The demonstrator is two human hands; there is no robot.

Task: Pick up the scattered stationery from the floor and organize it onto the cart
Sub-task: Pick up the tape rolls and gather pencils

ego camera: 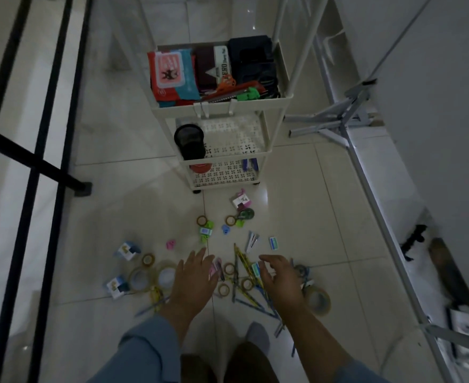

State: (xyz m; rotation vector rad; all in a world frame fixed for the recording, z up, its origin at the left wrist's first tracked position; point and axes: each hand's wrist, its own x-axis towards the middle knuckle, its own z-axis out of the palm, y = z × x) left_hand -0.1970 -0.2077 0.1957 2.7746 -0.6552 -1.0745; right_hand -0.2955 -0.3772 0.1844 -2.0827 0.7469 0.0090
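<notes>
1. Hands reach low over the pale tiled floor [324, 217]. The left hand [194, 277] is palm down with fingers straight and slightly spread, holding nothing. The right hand [279, 277] has loosely curved fingers, and I cannot tell whether they pinch the small teal-and-white eraser [256, 268] at their tips.
2. Between the hands lies a heap of yellow and blue pencils [241, 275], crossed over one another and running under the right wrist toward five o'clock.
3. Small brown tape rolls [229, 268] lie flat among the pencils. A pink item [214, 268] sits right at the left fingertips.
4. At nine o'clock of the left hand, two large clear rolls [167, 276] lie flat, side by side, with blue-and-white boxes [127, 250] beyond them. A third large roll [317, 299] lies at four o'clock of the right hand.
5. At twelve o'clock, well apart from the fingers, are scattered green clips [206, 230], a blue clip [226, 229], a green-and-white correction tape [245, 214] and a pink-and-white box [240, 201].
6. Farthest, at twelve o'clock, stands the white three-tier cart [280, 64]. Its top tray holds a red-and-teal wipes packet [171, 70], orange scissors [228, 82] and a black organiser [251, 62]. A black mesh cup [189, 139] stands on the middle shelf, and blue pens [249, 164] lie on the bottom one.
</notes>
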